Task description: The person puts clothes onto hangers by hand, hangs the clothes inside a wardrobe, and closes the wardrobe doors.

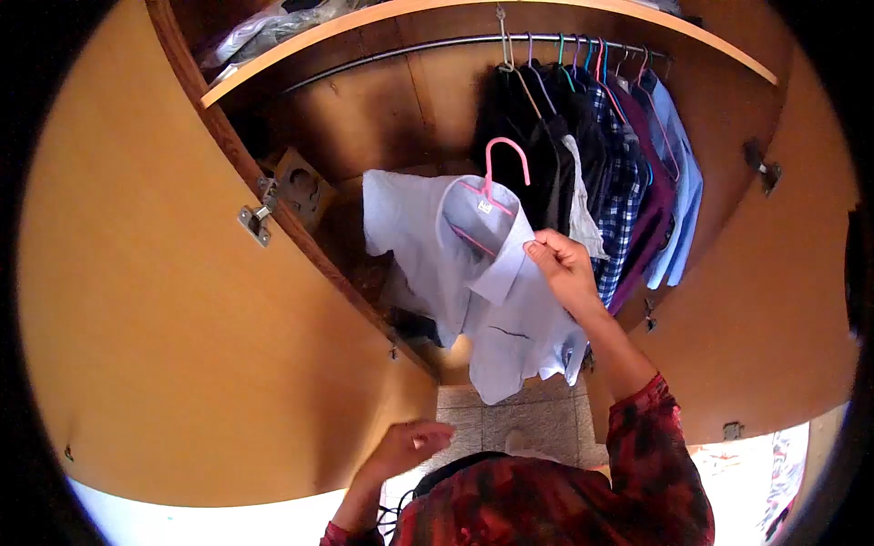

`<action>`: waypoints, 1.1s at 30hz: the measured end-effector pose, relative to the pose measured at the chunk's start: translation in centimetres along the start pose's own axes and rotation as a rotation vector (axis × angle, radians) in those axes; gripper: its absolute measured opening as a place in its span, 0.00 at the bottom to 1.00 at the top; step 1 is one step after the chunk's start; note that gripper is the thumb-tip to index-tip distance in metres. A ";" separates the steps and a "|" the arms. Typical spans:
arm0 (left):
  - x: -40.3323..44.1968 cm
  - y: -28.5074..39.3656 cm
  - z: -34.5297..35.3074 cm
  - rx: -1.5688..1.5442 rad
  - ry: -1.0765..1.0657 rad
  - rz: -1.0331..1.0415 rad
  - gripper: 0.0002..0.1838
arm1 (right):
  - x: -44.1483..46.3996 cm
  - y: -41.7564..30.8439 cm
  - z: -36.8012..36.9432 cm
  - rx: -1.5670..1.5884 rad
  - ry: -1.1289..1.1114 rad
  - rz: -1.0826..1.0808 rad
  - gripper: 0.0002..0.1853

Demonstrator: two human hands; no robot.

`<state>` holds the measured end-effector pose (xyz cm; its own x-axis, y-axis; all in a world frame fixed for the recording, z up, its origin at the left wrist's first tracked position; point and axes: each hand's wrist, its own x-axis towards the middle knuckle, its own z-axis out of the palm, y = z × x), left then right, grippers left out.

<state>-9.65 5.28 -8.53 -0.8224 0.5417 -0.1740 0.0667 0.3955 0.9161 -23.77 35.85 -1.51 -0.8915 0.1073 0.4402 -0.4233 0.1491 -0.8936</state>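
Below the rail (pixel 391 55), the shirt (pixel 414 241) is on its hanger (pixel 489 168) but not hung up; the right hand (pixel 566 268) pinches it beside the collar, the left hand (pixel 405 450) curls its fingers loosely, empty.

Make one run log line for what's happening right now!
right hand: pinching pale shirt near collar | left hand: empty, lowered | pink hanger: inside shirt, hook off rail | wardrobe doors: open
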 end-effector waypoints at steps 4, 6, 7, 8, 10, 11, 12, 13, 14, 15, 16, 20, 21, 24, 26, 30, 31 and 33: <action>6.2 4.1 -2.1 0.192 0.117 0.185 0.14 | 0.4 0.0 -2.2 0.045 -0.031 0.018 0.06; 10.0 4.1 -3.3 0.206 0.284 0.295 0.12 | 0.6 -0.5 -3.7 0.062 -0.069 0.095 0.06; 12.1 4.7 -3.9 0.252 0.379 0.349 0.11 | 0.6 -1.3 -4.2 0.087 -0.066 0.073 0.06; 13.9 5.8 -4.4 0.231 0.423 0.394 0.10 | 0.6 -1.8 -4.8 0.071 -0.070 0.074 0.07; 16.9 8.5 -4.2 0.218 0.506 0.447 0.10 | 0.6 -3.5 -6.0 0.063 -0.083 0.052 0.07; 18.1 9.5 -3.7 0.228 0.546 0.458 0.11 | 0.8 -3.7 -6.7 0.072 -0.076 0.052 0.07; 19.6 9.4 -3.4 0.215 0.524 0.461 0.11 | 1.2 -4.3 -7.3 0.071 -0.090 0.054 0.07; 21.2 9.0 -3.0 0.087 0.376 0.486 0.11 | 1.4 -5.2 -7.9 0.072 -0.103 0.050 0.07; 22.6 8.9 -2.9 -0.032 0.236 0.518 0.12 | 1.5 -5.9 -8.1 0.116 -0.093 0.081 0.08; 23.6 9.0 -2.6 -0.029 0.232 0.541 0.12 | 1.6 -6.9 -7.9 0.142 -0.051 0.151 0.08; 24.4 9.3 -2.2 -0.192 0.171 0.534 0.12 | 2.0 -7.1 -7.5 0.124 -0.041 0.173 0.08; 27.1 10.1 -4.1 -0.344 0.211 0.478 0.10 | 5.1 -6.0 -4.4 -0.076 -0.063 0.126 0.09; 27.9 9.9 -5.1 -0.273 0.299 0.442 0.09 | 6.4 -5.7 -3.5 -0.109 -0.063 0.164 0.10; 30.8 8.8 -7.9 -0.396 0.380 0.469 0.08 | 10.4 -4.3 -0.5 -0.089 -0.018 0.183 0.10; 33.7 7.4 -10.9 -0.245 0.418 0.424 0.08 | 14.1 -2.4 1.0 -0.089 0.029 0.227 0.10; 39.4 4.8 -14.1 -0.366 0.414 0.382 0.09 | 21.8 0.8 3.2 -0.150 0.043 0.318 0.12; 40.2 5.1 -14.7 -0.519 0.405 0.311 0.09 | 23.8 1.5 3.4 -0.146 0.006 0.344 0.11; 41.5 5.6 -16.0 -0.545 0.460 0.236 0.10 | 28.4 3.3 4.0 -0.174 0.048 0.365 0.11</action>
<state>-52.50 18.09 -4.84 -0.9820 0.1547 0.1081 0.0794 -0.1811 0.9803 -51.13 35.45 7.70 -0.9678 0.2292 0.1037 -0.0429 0.2559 -0.9657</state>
